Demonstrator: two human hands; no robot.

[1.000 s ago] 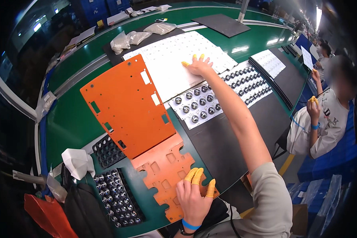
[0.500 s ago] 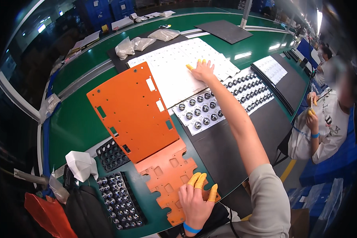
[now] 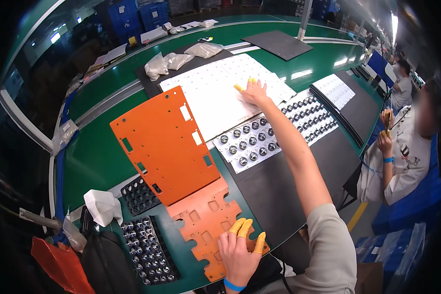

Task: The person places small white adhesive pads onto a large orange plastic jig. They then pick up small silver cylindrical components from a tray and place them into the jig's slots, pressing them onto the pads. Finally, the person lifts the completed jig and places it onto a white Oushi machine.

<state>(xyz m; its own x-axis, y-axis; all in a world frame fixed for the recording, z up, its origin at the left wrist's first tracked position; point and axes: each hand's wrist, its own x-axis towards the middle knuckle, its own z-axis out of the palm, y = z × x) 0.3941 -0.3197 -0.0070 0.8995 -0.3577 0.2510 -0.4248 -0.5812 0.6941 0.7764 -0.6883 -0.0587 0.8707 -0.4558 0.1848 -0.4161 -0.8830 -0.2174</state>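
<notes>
My right hand (image 3: 255, 94) reaches far out over a spread of white sheets (image 3: 210, 90) printed with small marks. Its fingers are apart, several of them in yellow finger cots, and it grips nothing; whether it touches the sheets is hard to tell. Lower down, my left hand (image 3: 239, 255) is held over the near end of a notched orange fixture plate (image 3: 208, 210). Yellow cots cover its fingers too; they are stretched out with nothing between them. A flat orange panel (image 3: 164, 147) with cut-outs stands tilted up at the far edge of that fixture.
White boards with round dark lenses (image 3: 252, 142) lie below the sheets on a black mat (image 3: 279, 181). A black tray of shiny lenses (image 3: 147, 250) sits at left, beside another black tray (image 3: 139, 196). Plastic bags (image 3: 176, 61) lie at the back. A co-worker (image 3: 394, 161) sits at right.
The whole view has shifted slightly. My right hand is a little farther right over the sheets; my left hand stays by the fixture. The co-worker's hands have come up and together.
</notes>
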